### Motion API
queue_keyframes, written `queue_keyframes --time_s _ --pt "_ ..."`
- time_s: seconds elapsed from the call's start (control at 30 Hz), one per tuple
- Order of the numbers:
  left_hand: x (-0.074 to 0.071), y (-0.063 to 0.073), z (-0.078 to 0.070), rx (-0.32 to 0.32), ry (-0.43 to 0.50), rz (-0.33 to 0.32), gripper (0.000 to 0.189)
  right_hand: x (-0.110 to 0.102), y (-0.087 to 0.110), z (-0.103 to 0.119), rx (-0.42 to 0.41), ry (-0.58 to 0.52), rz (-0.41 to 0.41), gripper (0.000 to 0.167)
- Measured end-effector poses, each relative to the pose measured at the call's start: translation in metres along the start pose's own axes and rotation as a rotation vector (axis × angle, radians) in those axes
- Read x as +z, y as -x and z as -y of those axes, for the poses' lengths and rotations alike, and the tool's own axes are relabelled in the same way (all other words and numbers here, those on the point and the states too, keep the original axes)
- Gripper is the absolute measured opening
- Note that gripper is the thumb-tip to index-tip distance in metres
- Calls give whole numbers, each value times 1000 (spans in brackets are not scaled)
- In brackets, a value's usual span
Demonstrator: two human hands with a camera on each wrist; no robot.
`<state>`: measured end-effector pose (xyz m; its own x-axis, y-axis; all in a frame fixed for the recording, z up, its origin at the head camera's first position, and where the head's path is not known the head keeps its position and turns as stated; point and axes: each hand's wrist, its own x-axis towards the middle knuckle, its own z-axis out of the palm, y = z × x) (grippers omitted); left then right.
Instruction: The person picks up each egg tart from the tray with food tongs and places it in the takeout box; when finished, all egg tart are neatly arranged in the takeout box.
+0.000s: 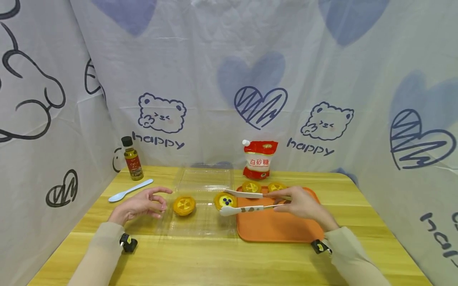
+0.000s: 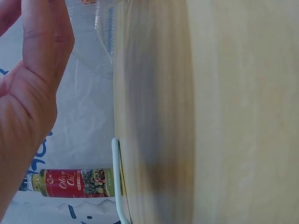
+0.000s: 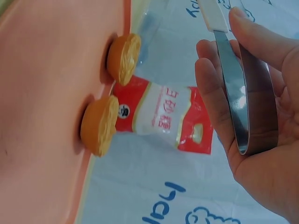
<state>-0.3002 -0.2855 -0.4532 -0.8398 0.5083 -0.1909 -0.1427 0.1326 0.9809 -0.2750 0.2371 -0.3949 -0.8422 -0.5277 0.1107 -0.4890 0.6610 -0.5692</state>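
My right hand (image 1: 298, 201) holds a pair of tongs (image 1: 250, 195) with white tips and a steel bend, which lies against the palm in the right wrist view. The spread tips reach left to a tart with dark berries (image 1: 227, 201) at the right side of a clear plastic box (image 1: 200, 229); whether they touch it I cannot tell. Another tart (image 1: 184, 205), with a golden segmented top, sits in the box's left half. Beside the box's left edge hovers my left hand (image 1: 144, 202), fingers loosely bent and holding nothing.
On the right lies an orange tray (image 1: 279, 230) with two tarts (image 3: 124, 58) along its far edge. Behind it stands a red and white sugar bag (image 1: 259, 161). A pale blue spoon (image 1: 130, 190) and an olive oil bottle (image 1: 133, 161) are at the back left. The box's lid (image 1: 205, 178) leans back.
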Motion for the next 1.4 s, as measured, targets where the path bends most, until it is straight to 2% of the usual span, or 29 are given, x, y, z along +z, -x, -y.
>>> queue_keyframes --time_s 0.23,0.43,0.73,1.0,1.4 --pt "-1 -2 -1 -4 -1 11 70 14 -7 8 -29 -32 29 40" --pt "-2 -2 0 4 -2 27 68 25 -17 24 -32 -61 69 40" --pt "-2 1 1 15 6 32 67 37 -33 37 -108 -23 119 39" --pt "-2 2 0 18 5 34 67 48 -42 44 -118 36 134 39" --pt "0 2 -1 18 9 37 63 58 -51 53 -138 39 164 39"
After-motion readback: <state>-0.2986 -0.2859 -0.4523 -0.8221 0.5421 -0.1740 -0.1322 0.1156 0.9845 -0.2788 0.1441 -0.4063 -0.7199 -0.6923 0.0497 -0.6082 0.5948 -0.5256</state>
